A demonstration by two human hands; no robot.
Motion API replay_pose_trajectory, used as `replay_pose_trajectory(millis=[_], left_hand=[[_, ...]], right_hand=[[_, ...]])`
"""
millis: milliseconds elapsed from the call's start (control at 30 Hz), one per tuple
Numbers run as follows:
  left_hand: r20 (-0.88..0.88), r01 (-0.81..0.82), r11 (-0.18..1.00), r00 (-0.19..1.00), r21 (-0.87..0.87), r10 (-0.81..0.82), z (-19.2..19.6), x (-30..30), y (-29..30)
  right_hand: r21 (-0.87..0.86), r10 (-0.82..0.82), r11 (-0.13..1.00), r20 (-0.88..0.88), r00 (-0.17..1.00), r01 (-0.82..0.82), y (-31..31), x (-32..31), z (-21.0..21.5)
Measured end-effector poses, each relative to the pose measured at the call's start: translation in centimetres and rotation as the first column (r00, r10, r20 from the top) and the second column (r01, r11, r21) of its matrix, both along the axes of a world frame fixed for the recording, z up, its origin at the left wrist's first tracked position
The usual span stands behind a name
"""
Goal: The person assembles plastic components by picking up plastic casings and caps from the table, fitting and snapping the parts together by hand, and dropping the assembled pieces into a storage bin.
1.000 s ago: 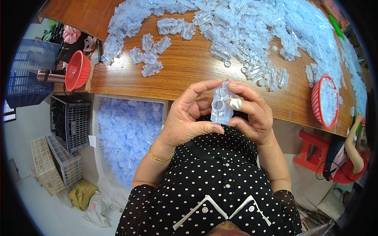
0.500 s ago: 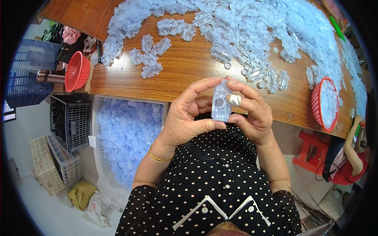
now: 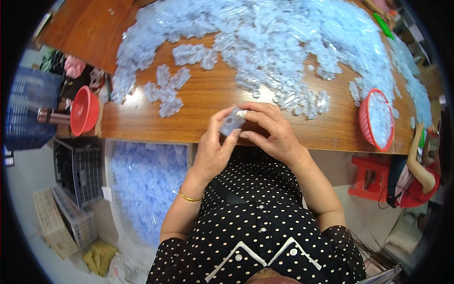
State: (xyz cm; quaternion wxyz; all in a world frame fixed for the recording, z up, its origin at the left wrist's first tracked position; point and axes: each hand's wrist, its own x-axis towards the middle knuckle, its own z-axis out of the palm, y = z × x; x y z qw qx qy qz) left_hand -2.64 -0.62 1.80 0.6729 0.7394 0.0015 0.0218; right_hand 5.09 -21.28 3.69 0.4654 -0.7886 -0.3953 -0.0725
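Note:
Just over the table's near edge, a clear plastic block-shaped part [image 3: 231,122] with a round hole in it sits between my two hands, tilted. My left hand [image 3: 211,150] pinches it from the left, thumb at its lower end and fingers along its side. At its upper right corner, my right hand [image 3: 273,131] bears on it with curled fingers, one wrapped in white tape. The right thumb lies close to the part's lower right. Beyond my hands, several similar clear parts [image 3: 168,90] lie loose on the wooden table [image 3: 198,97], with small clear rings [image 3: 279,97] to the right.
A large heap of clear parts [image 3: 265,33] covers the far table. At right stands a filled red basket [image 3: 364,124]; at left, a red basket [image 3: 85,111]. Below the table edge is a bin of clear pieces [image 3: 149,184]. Another person's arm [image 3: 418,165] shows at far right.
Both hands have turned the part from nearly upright and facing me to a lower, slanted pose, shifting it leftward. The whole view has also shifted slightly.

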Motion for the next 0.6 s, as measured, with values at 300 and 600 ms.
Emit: replay_pose_trajectory(millis=[300,600], left_hand=[[0.308,-0.22,0.761,0.951,0.611,0.028,-0.7,3.0,2.5],[0.327,-0.264,0.752,0.943,0.605,0.069,-1.0,3.3,2.2]], right_hand=[[-0.395,-0.356,0.813,0.245,0.902,0.428,-10.6,3.0,3.0],[-0.443,-0.383,0.752,0.311,0.87,0.489,-11.1,2.6,1.1]])
